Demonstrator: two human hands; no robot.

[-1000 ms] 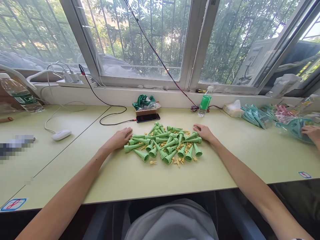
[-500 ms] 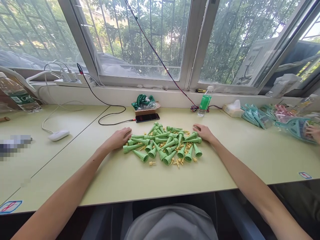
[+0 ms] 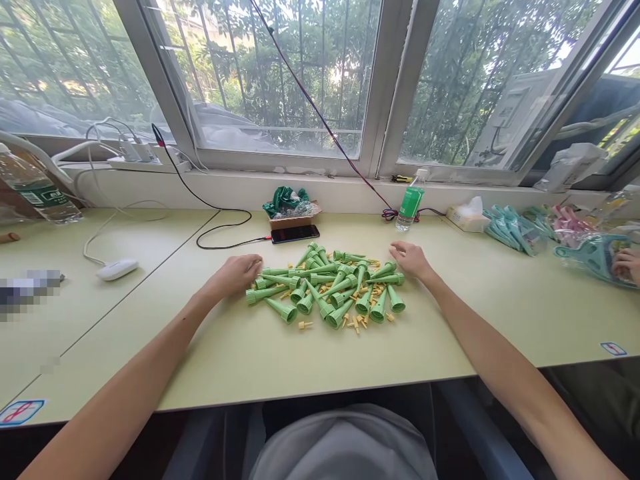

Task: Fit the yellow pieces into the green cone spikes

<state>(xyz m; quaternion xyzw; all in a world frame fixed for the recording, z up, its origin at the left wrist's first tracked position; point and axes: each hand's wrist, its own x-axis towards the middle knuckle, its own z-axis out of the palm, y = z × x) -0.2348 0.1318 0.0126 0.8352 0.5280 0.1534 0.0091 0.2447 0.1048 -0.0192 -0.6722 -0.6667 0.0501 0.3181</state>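
A loose pile of green hollow plastic spikes (image 3: 345, 283), cone-shaped with wide ribbed open ends, lies on the pale yellow-green table (image 3: 280, 367). Small yellow nozzle-like pieces (image 3: 305, 325) are scattered among them and along the near edge of the pile. My left hand (image 3: 239, 273) rests at the pile's left edge, fingers loosely bent and holding nothing. At the far right corner of the pile, my right hand (image 3: 411, 259) lies with its fingers extended and empty, close to the outermost spikes.
Behind the pile lie a phone (image 3: 295, 234) on a cable and a small box (image 3: 300, 220) with green wrapping. A water bottle (image 3: 410, 200) and a tissue box (image 3: 466, 219) stand farther right. Another person's hand (image 3: 627, 263) is by bagged dustpans (image 3: 590, 257). A white mouse-like device (image 3: 117, 269) sits left.
My right hand has shifted slightly right and away from the spikes. My left hand and the pile look nearly the same.
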